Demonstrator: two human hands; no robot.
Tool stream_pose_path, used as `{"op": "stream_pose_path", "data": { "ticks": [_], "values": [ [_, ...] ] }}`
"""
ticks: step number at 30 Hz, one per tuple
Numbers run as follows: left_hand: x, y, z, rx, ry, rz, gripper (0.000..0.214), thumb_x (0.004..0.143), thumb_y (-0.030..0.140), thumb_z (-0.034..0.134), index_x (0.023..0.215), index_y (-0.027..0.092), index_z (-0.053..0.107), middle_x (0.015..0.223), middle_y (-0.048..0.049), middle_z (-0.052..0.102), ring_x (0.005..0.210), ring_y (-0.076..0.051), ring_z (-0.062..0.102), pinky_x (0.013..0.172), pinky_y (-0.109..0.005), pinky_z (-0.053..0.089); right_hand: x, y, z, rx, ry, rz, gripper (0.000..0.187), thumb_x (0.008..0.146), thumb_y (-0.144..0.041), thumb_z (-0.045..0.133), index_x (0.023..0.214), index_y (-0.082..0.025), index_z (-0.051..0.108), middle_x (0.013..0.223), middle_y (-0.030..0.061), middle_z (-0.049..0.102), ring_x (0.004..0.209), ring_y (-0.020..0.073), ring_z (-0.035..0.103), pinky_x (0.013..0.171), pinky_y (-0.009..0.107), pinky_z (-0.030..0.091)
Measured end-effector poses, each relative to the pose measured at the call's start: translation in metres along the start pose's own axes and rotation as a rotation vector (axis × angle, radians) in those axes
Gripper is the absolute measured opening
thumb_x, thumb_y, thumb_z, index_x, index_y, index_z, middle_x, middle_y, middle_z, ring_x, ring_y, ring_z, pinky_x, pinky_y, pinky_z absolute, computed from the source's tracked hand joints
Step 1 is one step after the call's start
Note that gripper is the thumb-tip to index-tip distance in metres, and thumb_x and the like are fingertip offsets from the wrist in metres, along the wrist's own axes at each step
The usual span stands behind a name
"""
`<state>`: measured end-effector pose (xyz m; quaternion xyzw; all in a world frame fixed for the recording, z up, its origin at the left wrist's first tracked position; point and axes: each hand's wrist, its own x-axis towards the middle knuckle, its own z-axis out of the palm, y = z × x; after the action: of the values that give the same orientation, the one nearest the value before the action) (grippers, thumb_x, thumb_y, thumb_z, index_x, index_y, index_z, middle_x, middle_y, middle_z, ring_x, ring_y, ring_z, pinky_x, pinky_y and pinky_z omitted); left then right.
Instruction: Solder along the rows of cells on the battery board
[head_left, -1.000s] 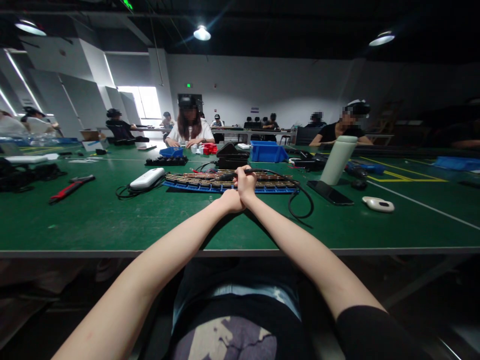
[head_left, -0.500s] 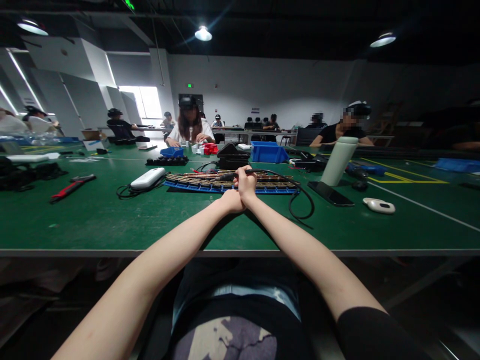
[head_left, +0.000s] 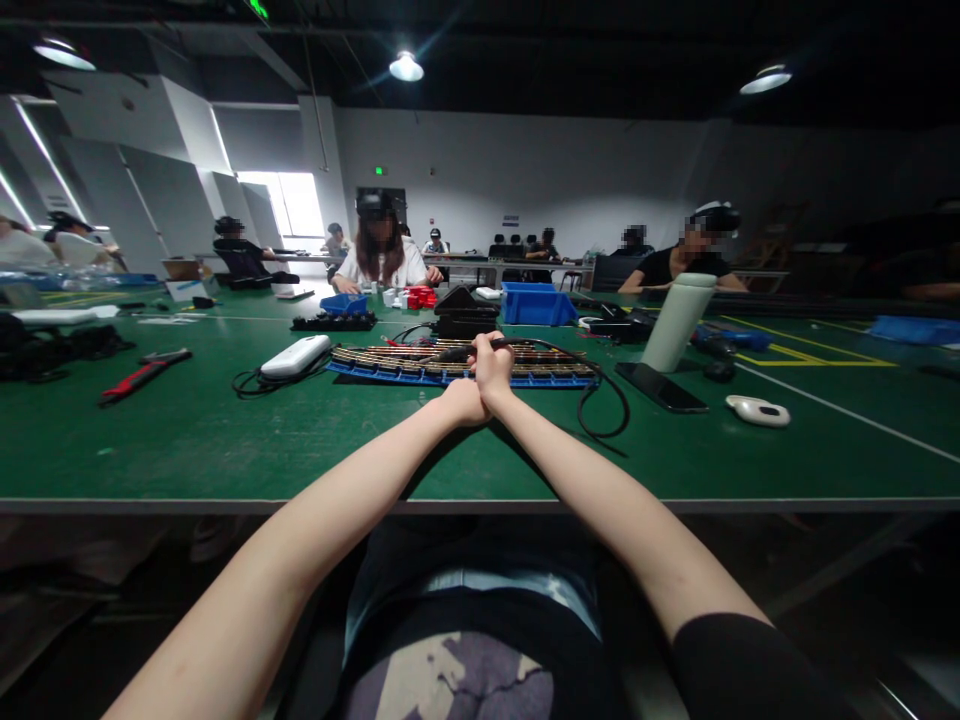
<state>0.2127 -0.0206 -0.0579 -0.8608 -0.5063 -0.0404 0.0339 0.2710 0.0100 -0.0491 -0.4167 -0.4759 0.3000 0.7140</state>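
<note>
- Here's the blue rack (head_left: 409,378), lying on the green table (head_left: 225,440) right in front of the person, thin strips (head_left: 375,352) running along its length.
- The right hand (head_left: 491,366) is over the rack's middle, fingers wrapped around a black pen-shaped tool (head_left: 454,353) that points toward the rack's left end; whether its tip touches a strip, I can't tell.
- And the left hand (head_left: 463,401), curled at the rack's near edge, close up against the right wrist! What it grips, if anything, is hidden.
- Watch that cable (head_left: 627,408), looping off the rack's right end: a snag there, I'd say, could tug the tip astray.
- Wrists this tight together? One nudging the other might slide the tip onto a neighbouring strip.
- A hard push could skid the rack, too, should the left hand not be steadying it.
- Right of the rack, a phone (head_left: 660,387) with a bottle (head_left: 677,325) just behind; a wide cable swing might catch either.
- Left of the rack, a white pack (head_left: 296,357) sits near its end, so a shove that way could bump it.
</note>
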Motion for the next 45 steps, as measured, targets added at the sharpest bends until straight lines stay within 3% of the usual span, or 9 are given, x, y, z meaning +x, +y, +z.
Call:
{"op": "stream_pose_path", "data": {
  "ticks": [12, 30, 45],
  "values": [
    [-0.002, 0.001, -0.003, 0.007, 0.003, 0.006, 0.038, 0.086, 0.030, 0.044, 0.116, 0.018, 0.063, 0.114, -0.0107, 0.066, 0.107, -0.027, 0.061, 0.091, -0.034, 0.047, -0.002, -0.002, 0.000, -0.005, -0.022, -0.013, 0.015, 0.072, -0.028, 0.049, 0.060, -0.021, 0.045, 0.040, -0.0081, 0.045, 0.040, 0.0091, 0.045, 0.045, 0.019, 0.036],
    [0.001, -0.002, 0.003, 0.050, 0.031, 0.062, 0.036, 0.086, 0.027, 0.043, 0.116, 0.019, 0.063, 0.114, -0.0097, 0.065, 0.106, -0.026, 0.060, 0.092, -0.036, 0.046, -0.008, -0.011, 0.000, 0.137, -0.161, 0.048, 0.009, 0.071, -0.019, 0.050, 0.063, -0.019, 0.045, 0.040, -0.0090, 0.048, 0.035, 0.0084, 0.050, 0.037, 0.016, 0.038],
    [-0.002, 0.001, -0.002, 0.033, 0.026, 0.052, 0.040, 0.086, 0.026, 0.045, 0.124, 0.021, 0.058, 0.122, -0.0074, 0.061, 0.113, -0.026, 0.056, 0.097, -0.034, 0.042, -0.008, -0.015, 0.000, 0.063, -0.162, 0.096, 0.011, 0.072, -0.021, 0.051, 0.062, -0.019, 0.046, 0.037, -0.0088, 0.047, 0.034, 0.0073, 0.047, 0.037, 0.015, 0.037]
  ]
}}
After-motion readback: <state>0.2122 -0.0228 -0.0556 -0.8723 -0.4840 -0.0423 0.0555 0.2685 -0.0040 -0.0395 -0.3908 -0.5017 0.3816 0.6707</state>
